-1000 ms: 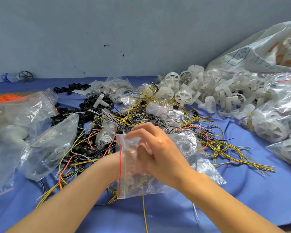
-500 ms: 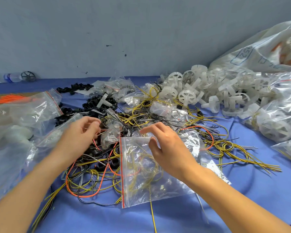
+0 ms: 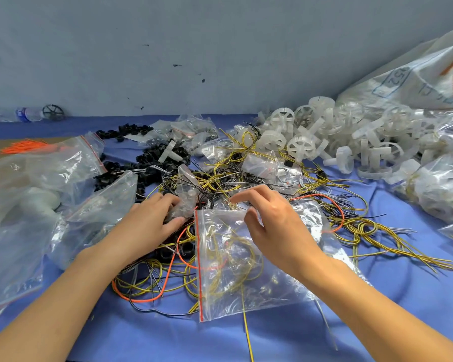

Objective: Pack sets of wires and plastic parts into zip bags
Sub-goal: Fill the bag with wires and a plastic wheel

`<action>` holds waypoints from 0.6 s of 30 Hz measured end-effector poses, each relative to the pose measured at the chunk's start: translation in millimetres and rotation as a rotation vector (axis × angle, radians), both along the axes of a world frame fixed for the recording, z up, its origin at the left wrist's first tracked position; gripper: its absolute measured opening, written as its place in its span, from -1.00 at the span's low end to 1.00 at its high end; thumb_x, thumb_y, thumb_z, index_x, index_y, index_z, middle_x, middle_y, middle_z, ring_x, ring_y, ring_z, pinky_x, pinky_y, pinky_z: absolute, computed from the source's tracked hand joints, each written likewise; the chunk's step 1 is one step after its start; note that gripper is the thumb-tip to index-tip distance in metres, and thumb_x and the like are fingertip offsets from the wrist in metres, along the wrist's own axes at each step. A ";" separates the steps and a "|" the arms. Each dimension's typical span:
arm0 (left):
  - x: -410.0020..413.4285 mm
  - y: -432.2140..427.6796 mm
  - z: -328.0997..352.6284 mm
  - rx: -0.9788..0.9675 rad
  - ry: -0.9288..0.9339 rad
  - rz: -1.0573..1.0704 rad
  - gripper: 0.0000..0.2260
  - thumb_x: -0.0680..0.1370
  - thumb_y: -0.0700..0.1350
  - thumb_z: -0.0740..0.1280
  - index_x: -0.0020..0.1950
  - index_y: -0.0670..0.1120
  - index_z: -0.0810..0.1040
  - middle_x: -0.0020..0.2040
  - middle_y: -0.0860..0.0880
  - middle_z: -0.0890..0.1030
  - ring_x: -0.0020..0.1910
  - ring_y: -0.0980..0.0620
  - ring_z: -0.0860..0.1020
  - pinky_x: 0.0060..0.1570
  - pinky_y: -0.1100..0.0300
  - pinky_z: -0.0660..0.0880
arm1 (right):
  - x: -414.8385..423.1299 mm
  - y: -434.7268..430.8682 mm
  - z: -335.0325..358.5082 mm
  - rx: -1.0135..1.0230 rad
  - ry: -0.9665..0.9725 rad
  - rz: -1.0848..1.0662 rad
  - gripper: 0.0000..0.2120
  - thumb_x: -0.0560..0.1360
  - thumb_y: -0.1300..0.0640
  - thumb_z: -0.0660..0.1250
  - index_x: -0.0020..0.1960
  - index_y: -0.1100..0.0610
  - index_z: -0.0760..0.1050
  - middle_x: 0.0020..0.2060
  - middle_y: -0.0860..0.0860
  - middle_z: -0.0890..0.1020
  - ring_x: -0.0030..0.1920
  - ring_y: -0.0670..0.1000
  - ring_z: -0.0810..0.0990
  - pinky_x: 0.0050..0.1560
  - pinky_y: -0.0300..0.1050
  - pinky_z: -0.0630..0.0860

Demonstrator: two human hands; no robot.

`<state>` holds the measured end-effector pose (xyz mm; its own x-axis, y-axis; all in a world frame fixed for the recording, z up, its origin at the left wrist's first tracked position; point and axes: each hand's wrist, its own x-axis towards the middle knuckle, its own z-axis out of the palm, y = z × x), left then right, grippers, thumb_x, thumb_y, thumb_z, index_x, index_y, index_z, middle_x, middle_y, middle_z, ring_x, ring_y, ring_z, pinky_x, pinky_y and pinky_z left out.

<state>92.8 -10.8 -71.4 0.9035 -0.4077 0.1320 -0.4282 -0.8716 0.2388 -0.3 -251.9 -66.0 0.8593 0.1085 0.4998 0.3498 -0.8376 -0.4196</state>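
Fingers of the left hand (image 3: 149,226) seem to pinch a small clear packet (image 3: 185,198) in the wire pile (image 3: 220,177). Those of the right hand (image 3: 272,226) curve loosely, holding nothing, thumb touching the zip bag (image 3: 236,278) lying near centre. Mid-filling; next, the bag's left-side mouth likely needs opening.

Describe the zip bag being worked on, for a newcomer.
On the blue cloth, look between the person's forearms. The zip bag lies flat under the right hand. Unlike neighbouring bags, its red seal strip runs vertically, down its left edge.

One left hand (image 3: 152,220), one right hand (image 3: 275,231), one water bottle (image 3: 28,114).
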 end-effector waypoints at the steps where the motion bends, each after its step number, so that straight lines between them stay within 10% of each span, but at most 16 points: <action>1: -0.3 0.5 0.4 -0.021 -0.001 -0.006 -0.61 0.58 0.12 0.29 0.35 -0.01 0.40 0.23 -0.01 0.51 0.18 -0.01 0.51 0.21 0.03 0.41 | 0.1 -0.7 -0.3 -0.002 -0.005 -0.003 -0.70 0.58 0.26 0.20 0.25 0.02 0.50 0.14 -0.04 0.53 0.06 0.07 0.52 0.10 0.06 0.46; 12: 10.3 4.2 -1.5 -0.151 -0.048 0.134 -0.66 0.60 0.07 0.27 0.33 -0.02 0.42 0.10 -0.06 0.63 -0.01 -0.06 0.57 -0.15 0.10 0.43 | 0.0 -4.9 -1.9 -0.017 -0.038 -0.052 -0.69 0.55 0.28 0.22 0.23 0.04 0.52 0.11 -0.03 0.55 0.05 0.09 0.53 0.10 0.05 0.45; 18: 11.8 5.3 -2.2 -0.124 -0.018 0.138 -0.60 0.59 0.13 0.27 0.38 0.01 0.39 0.13 -0.01 0.61 0.00 -0.01 0.55 -0.10 0.10 0.45 | 1.5 -23.5 16.3 0.259 -0.014 -0.108 -0.71 0.57 0.26 0.19 0.18 -0.01 0.54 0.08 -0.15 0.57 -0.05 -0.23 0.50 -0.02 -0.43 0.37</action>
